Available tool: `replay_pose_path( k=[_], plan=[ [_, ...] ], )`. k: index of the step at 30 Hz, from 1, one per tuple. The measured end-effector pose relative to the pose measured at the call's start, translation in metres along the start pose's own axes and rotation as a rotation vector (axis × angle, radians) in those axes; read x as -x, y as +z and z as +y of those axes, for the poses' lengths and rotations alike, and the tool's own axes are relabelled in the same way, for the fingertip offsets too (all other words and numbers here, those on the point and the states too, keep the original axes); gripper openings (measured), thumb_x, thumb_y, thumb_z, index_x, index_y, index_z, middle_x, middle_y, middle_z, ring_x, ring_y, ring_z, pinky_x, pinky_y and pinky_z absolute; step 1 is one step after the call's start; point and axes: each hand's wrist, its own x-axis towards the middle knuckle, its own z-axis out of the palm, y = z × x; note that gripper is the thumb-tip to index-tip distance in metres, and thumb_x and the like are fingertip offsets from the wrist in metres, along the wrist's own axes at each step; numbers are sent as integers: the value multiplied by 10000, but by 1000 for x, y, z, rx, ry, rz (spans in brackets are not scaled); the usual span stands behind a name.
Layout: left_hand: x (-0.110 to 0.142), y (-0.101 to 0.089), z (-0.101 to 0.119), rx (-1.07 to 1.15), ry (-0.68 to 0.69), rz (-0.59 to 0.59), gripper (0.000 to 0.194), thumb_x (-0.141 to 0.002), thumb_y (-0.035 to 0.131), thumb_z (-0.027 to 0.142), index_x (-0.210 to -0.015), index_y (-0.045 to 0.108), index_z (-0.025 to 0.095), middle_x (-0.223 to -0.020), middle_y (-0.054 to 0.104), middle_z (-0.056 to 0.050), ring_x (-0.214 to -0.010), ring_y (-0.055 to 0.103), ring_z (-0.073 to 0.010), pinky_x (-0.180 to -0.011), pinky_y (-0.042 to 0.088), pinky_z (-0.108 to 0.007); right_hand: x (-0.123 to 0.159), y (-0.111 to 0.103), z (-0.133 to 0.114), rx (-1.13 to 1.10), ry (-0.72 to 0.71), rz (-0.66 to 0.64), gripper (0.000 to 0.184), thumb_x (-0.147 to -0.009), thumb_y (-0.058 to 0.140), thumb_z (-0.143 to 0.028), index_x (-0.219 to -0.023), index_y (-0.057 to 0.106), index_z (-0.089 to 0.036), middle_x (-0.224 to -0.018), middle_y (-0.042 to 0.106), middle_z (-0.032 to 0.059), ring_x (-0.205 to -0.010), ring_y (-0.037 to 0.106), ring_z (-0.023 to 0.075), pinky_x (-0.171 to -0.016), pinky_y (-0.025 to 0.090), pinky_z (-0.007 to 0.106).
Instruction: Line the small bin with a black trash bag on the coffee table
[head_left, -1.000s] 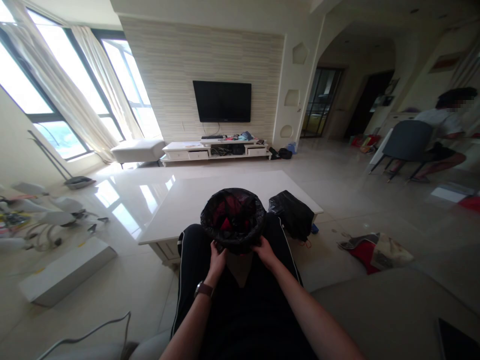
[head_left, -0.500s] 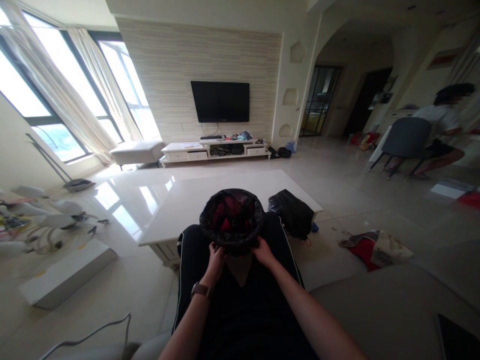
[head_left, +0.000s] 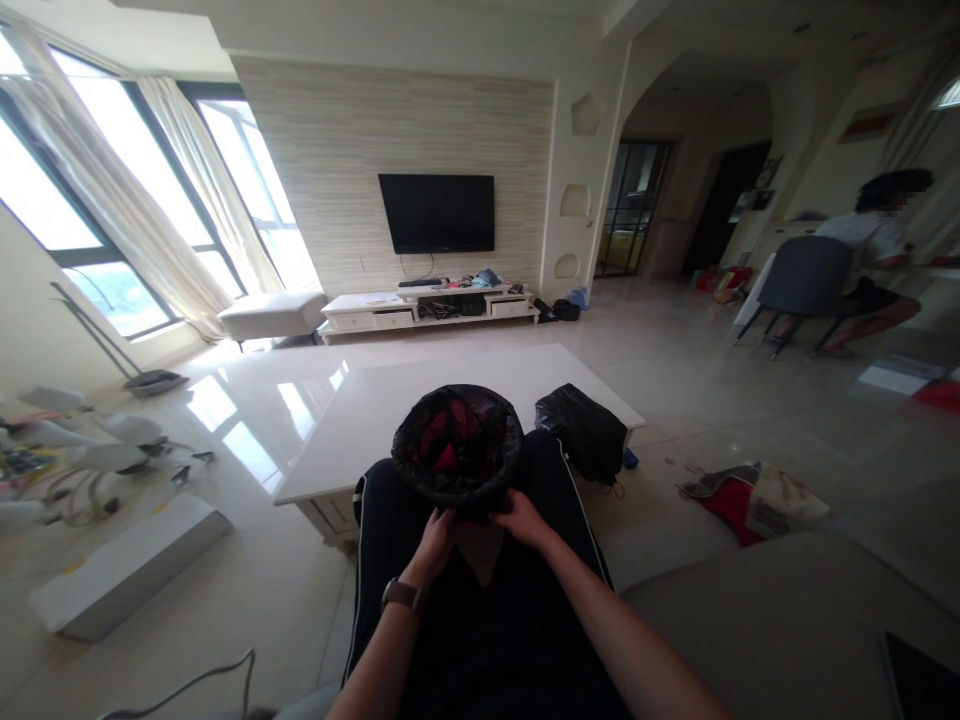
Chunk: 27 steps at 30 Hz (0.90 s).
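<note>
A round trash can lined with a black garbage bag (head_left: 420, 477) is between my knees, its wide mouth facing up and tilted toward me. The bag is folded over the rim, and reddish patches show through inside. At the near side, below the rim, my left hand (head_left: 435, 540) grips the bag's edge with bent fingers. My right hand (head_left: 523, 520) is closed on the same edge a little to the right. The fingertips of both hands are partly hidden under the overhang. A brown-strapped watch (head_left: 405, 595) is on my left wrist.
A white coffee table (head_left: 337, 440) stands before my knees, with another black plastic bag (head_left: 581, 430) at its right corner. A long white box (head_left: 131, 565) lies on the floor at left. A red and beige cloth bag (head_left: 757, 500) lies at right. One person (head_left: 870, 245) sits farther back.
The trash can has shifted slightly left and tipped a little more toward me. My right hand has moved inward along the bag's edge, nearer my left hand.
</note>
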Motion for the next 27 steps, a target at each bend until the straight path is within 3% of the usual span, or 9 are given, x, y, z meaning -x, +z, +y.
replay_pose_path(
  k=[3, 9, 14, 17, 20, 23, 27],
  plan=[
    [-3, -3, -6, 43, -86, -13, 370, -711, 880, 396, -990, 693, 242, -977, 734, -97, -879, 728, -289, -797, 610, -435, 2, 1, -4, -2, 10, -19, 459, -642, 876, -224, -1092, 788, -210, -1150, 811, 91, -1137, 735, 383, -1082, 523, 612],
    [-3, 0, -8, -64, 70, 10, 465, -596, 938, 319, -974, 710, 173, -990, 751, -112, -913, 711, -298, -831, 578, -423, -2, -2, 0, -44, 53, 74, 464, -596, 930, -295, -1027, 791, -196, -1107, 818, 108, -1115, 741, 396, -1084, 513, 642],
    [12, 8, -2, -311, 318, 272, 375, -600, 924, 298, -812, 626, 220, -771, 632, -4, -775, 617, -236, -715, 508, -338, -4, -4, 4, -49, 51, 86, 489, -591, 936, -342, -1035, 795, -193, -1102, 820, 110, -1093, 749, 386, -1070, 523, 641],
    [21, 8, 7, -342, 364, 315, 361, -687, 863, 349, -726, 521, 240, -673, 487, 49, -676, 512, -171, -658, 465, -292, -4, -4, 5, -35, 30, 81, 478, -617, 928, -359, -1046, 797, -194, -1107, 820, 105, -1082, 752, 379, -1062, 531, 631],
    [29, 9, 27, -70, 315, 279, 294, -796, 734, 423, -804, 502, 242, -770, 516, 34, -730, 550, -164, -714, 537, -308, -4, -4, 6, -28, 23, 83, 449, -629, 927, -369, -1023, 800, -193, -1090, 822, 104, -1065, 754, 377, -1043, 544, 625],
    [36, 16, 55, 206, 204, 232, 321, -881, 633, 526, -1022, 477, 284, -1032, 589, -7, -933, 637, -208, -845, 606, -449, -4, -2, 8, -25, 16, 63, 437, -653, 914, -380, -1032, 806, -190, -1087, 822, 102, -1061, 752, 369, -1036, 548, 614],
    [38, 30, 83, 116, -30, 274, 658, -792, 828, 416, -1219, 333, 339, -1220, 588, -66, -988, 672, -253, -850, 618, -545, -3, -1, 7, 0, -4, 27, 450, -669, 898, -349, -1079, 809, -186, -1138, 815, 97, -1105, 737, 363, -1080, 517, 605]
  ],
)
